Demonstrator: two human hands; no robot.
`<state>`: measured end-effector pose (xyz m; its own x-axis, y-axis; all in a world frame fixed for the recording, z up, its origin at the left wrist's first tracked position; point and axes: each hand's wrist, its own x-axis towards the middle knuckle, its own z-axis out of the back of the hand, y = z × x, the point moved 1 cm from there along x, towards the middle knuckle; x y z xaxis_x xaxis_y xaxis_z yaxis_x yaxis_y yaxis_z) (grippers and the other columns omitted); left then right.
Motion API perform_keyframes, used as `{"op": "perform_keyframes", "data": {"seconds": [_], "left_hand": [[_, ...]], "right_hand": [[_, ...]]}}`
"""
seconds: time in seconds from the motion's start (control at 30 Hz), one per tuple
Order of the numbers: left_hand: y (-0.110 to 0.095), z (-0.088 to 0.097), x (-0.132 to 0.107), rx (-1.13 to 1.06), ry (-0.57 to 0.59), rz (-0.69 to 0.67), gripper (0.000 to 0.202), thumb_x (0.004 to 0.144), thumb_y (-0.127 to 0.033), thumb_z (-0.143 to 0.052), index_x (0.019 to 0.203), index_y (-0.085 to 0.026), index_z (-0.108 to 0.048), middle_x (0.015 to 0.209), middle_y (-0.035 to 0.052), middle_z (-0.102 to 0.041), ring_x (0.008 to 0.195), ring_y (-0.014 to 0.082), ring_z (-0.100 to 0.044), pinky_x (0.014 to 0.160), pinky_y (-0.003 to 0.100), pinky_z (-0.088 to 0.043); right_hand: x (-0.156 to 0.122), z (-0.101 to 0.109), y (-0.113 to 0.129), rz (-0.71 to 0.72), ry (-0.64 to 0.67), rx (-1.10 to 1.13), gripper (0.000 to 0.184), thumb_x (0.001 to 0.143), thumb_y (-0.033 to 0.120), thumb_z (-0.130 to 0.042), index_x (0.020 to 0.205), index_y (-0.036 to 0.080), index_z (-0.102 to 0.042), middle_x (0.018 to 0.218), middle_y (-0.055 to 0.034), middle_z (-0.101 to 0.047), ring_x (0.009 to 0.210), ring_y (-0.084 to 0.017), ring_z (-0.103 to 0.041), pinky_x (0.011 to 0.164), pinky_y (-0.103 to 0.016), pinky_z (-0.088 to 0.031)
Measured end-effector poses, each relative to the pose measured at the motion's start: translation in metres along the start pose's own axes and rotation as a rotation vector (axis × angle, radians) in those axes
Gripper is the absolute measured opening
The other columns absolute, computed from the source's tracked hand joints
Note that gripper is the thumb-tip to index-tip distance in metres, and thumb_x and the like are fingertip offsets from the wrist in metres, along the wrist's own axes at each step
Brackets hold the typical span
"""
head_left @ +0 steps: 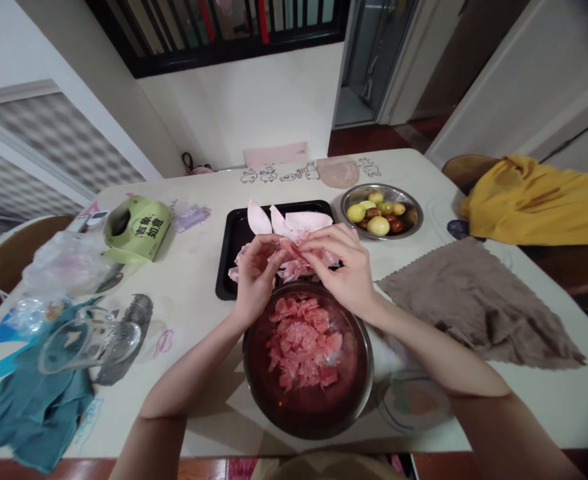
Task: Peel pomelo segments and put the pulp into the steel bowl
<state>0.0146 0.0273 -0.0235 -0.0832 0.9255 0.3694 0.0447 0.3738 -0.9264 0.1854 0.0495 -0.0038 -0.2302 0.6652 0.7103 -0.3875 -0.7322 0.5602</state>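
Both hands meet above the far rim of a steel bowl (308,432), pinching a small piece of pink pomelo flesh (294,251) between them. My left hand (257,275) has thumb and fingers closed on its left end. With thumb and fingertips, my right hand (343,272) grips the other end. Loose pink pomelo pulp (305,341) is heaped in the bowl below. Just behind the hands lies a black tray (227,257), holding white pieces of thick rind (259,218) and crumpled pinkish peelings (294,272), partly hidden by my fingers.
A steel bowl (419,212) of small green and brown fruits (378,226) stands behind right. A brown cloth (479,307) lies at right, near a yellow cloth (539,200) over a chair. At left are a green container (148,230), a plastic bag (64,263), a glass pitcher (87,341) and teal cloth (44,410).
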Motion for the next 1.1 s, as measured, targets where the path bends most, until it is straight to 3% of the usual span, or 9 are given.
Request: {"op": "perform_keyframes", "data": {"seconds": [0.17, 0.33, 0.5, 0.73, 0.93, 1.1], "left_hand": [[0.0, 0.002, 0.002, 0.045, -0.041, -0.058, 0.012, 0.095, -0.028, -0.068, 0.105, -0.023, -0.063, 0.094, 0.0025, -0.071, 0.087, 0.0129, -0.071, 0.087, 0.029, -0.063], [0.005, 0.003, 0.003, 0.082, -0.074, -0.078, 0.012, 0.095, -0.028, -0.069, 0.103, -0.021, -0.064, 0.095, 0.0034, -0.072, 0.091, 0.0142, -0.072, 0.088, 0.029, -0.061], [0.014, 0.003, 0.004, 0.103, -0.051, -0.075, 0.013, 0.095, -0.029, -0.069, 0.102, -0.02, -0.064, 0.096, 0.0053, -0.073, 0.093, 0.0157, -0.072, 0.088, 0.031, -0.061], [0.013, 0.002, 0.005, 0.04, -0.012, -0.063, 0.012, 0.096, -0.029, -0.067, 0.102, -0.02, -0.062, 0.097, 0.006, -0.072, 0.092, 0.0156, -0.073, 0.084, 0.03, -0.062], [0.014, 0.005, 0.006, 0.19, 0.009, -0.304, 0.006, 0.097, -0.017, -0.064, 0.101, -0.021, -0.067, 0.103, 0.0057, -0.074, 0.103, 0.0169, -0.071, 0.092, 0.033, -0.059], [0.016, 0.013, 0.009, 0.197, 0.089, -0.358, 0.009, 0.097, -0.015, -0.062, 0.102, -0.021, -0.066, 0.106, 0.0063, -0.073, 0.106, 0.0197, -0.072, 0.093, 0.039, -0.06]], "right_hand": [[-0.002, -0.002, -0.001, 0.074, -0.012, -0.091, 0.018, 0.096, 0.018, -0.064, 0.103, 0.031, -0.075, 0.098, 0.0016, -0.076, 0.097, -0.02, -0.065, 0.09, -0.042, -0.044], [-0.005, -0.009, -0.011, 0.147, -0.044, -0.169, 0.014, 0.092, 0.028, -0.073, 0.105, 0.033, -0.076, 0.102, 0.0037, -0.079, 0.1, -0.021, -0.066, 0.094, -0.045, -0.041], [-0.006, -0.015, -0.021, 0.123, -0.091, -0.182, 0.005, 0.092, 0.029, -0.074, 0.091, 0.033, -0.077, 0.098, 0.0063, -0.08, 0.099, -0.02, -0.067, 0.097, -0.045, -0.039], [-0.004, -0.014, -0.015, 0.025, -0.103, -0.071, 0.005, 0.088, 0.027, -0.079, 0.086, 0.032, -0.077, 0.089, 0.0053, -0.079, 0.09, -0.019, -0.067, 0.095, -0.044, -0.041], [-0.005, -0.01, -0.012, 0.108, -0.14, -0.138, 0.005, 0.09, 0.027, -0.076, 0.087, 0.032, -0.076, 0.091, 0.005, -0.079, 0.094, -0.02, -0.067, 0.096, -0.046, -0.039], [-0.007, -0.009, -0.013, 0.274, -0.125, -0.268, 0.009, 0.093, 0.024, -0.07, 0.091, 0.032, -0.073, 0.096, 0.0071, -0.08, 0.099, -0.021, -0.068, 0.098, -0.047, -0.035]]}}
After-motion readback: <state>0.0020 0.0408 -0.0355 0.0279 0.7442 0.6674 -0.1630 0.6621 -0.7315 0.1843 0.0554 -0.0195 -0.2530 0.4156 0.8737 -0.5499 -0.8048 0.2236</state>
